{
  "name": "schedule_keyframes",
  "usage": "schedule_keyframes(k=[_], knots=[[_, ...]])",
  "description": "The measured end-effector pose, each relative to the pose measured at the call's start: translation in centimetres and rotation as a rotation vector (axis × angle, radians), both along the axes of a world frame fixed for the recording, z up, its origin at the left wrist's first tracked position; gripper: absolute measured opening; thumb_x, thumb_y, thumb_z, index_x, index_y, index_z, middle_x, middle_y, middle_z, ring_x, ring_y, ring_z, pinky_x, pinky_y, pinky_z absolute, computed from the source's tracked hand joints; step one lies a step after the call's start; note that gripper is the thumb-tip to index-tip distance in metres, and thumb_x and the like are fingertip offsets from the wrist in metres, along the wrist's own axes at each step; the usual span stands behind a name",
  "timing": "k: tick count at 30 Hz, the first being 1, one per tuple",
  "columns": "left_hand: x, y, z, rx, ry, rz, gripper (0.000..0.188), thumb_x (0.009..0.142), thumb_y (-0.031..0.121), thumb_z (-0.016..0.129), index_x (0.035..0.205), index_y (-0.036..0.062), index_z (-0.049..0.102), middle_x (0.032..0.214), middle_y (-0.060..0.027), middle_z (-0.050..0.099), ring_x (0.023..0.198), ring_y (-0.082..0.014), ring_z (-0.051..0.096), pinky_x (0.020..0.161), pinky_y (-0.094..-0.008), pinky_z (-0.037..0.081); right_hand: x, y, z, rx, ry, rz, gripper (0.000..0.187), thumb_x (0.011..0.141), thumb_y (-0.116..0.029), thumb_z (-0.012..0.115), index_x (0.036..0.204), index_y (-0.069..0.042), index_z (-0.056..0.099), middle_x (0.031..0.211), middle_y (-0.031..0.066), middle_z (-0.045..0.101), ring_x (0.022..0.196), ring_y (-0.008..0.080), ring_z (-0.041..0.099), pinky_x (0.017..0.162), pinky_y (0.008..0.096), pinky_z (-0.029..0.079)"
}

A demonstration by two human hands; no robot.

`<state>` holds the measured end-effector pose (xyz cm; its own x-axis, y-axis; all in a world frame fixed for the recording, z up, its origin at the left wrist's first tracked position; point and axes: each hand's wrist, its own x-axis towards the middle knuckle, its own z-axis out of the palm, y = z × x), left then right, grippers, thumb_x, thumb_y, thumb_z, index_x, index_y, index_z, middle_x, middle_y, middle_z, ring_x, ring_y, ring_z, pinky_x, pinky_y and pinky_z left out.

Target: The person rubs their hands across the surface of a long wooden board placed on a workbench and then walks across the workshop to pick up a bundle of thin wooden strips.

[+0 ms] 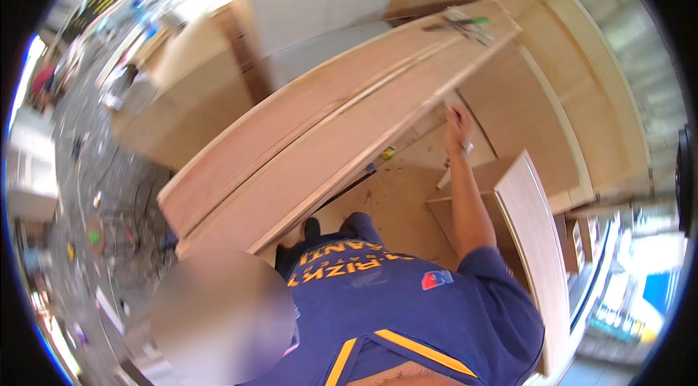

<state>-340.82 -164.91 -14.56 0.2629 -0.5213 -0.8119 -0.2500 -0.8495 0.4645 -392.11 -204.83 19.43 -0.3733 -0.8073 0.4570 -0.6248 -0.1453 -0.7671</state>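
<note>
My right arm reaches forward past a long wooden workpiece (pixel 349 121). My right hand (pixel 458 124) is closed beside its near edge, towards the far right end. The fingers look curled together, and anything inside them is too small to make out. Two pale reddish boards run side by side along the workpiece, with a narrow gap between them. On its far right end lies a small heap of tools (pixel 465 22) with a bit of green. My left hand does not show; a blurred round patch covers the lower left.
A white-faced wooden panel (pixel 538 226) stands close to my right forearm. Large plywood panels (pixel 574 88) lean at the right. Below the workpiece, a small yellow-green item (pixel 389 153) lies on a brown sheet. A wooden box (pixel 189 88) stands left, over a littered grey floor (pixel 109 190).
</note>
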Motion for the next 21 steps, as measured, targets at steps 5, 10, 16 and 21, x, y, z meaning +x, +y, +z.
schedule_keyframes(k=[5,10,16,21], knots=[[-2.8,-6.9,2.8,-0.004,-0.03,0.032,0.039,0.077,0.038,0.045,0.089,0.0049,0.06,0.088,-0.0175,0.059,0.086,-0.0311,0.055,0.075,-0.0397,0.043,-7.3,-11.5,8.4,0.064,0.349,0.126,0.028,0.072,-0.015,0.057,0.099,-0.007,0.055,0.089,0.0116,0.06,0.085,0.0214,0.057,0.073,0.0319,0.045],[-8.1,-8.0,4.6,-0.086,-0.13,0.283,0.04,0.075,0.04,0.047,0.091,0.0056,0.06,0.092,-0.0173,0.059,0.089,-0.0305,0.055,0.076,-0.0385,0.043,-15.9,-26.3,9.2,0.123,0.867,0.328,0.04,0.069,-0.019,0.06,0.104,0.0,0.052,0.105,0.017,0.054,0.102,0.0284,0.048,0.089,0.0347,0.036],[-17.8,-1.4,7.8,0.072,-0.393,0.44,0.043,0.073,0.042,0.05,0.094,0.0063,0.06,0.096,-0.017,0.058,0.092,-0.0299,0.055,0.077,-0.0372,0.043,-20.0,-35.8,10.5,0.501,0.718,0.844,0.071,0.06,-0.012,0.068,0.123,-0.002,0.034,0.116,0.0136,0.047,0.107,0.0246,0.044,0.09,0.0329,0.035],[-27.0,-1.2,15.9,0.292,-0.231,0.844,0.053,0.069,0.05,0.052,0.097,0.0051,0.06,0.103,-0.0174,0.056,0.098,-0.0295,0.053,0.081,-0.0346,0.041,-21.4,-38.6,8.8,0.862,0.873,0.602,0.099,0.051,-0.002,0.072,0.131,-0.006,0.015,0.112,0.0129,0.047,0.1,0.024,0.046,0.086,0.031,0.038]])
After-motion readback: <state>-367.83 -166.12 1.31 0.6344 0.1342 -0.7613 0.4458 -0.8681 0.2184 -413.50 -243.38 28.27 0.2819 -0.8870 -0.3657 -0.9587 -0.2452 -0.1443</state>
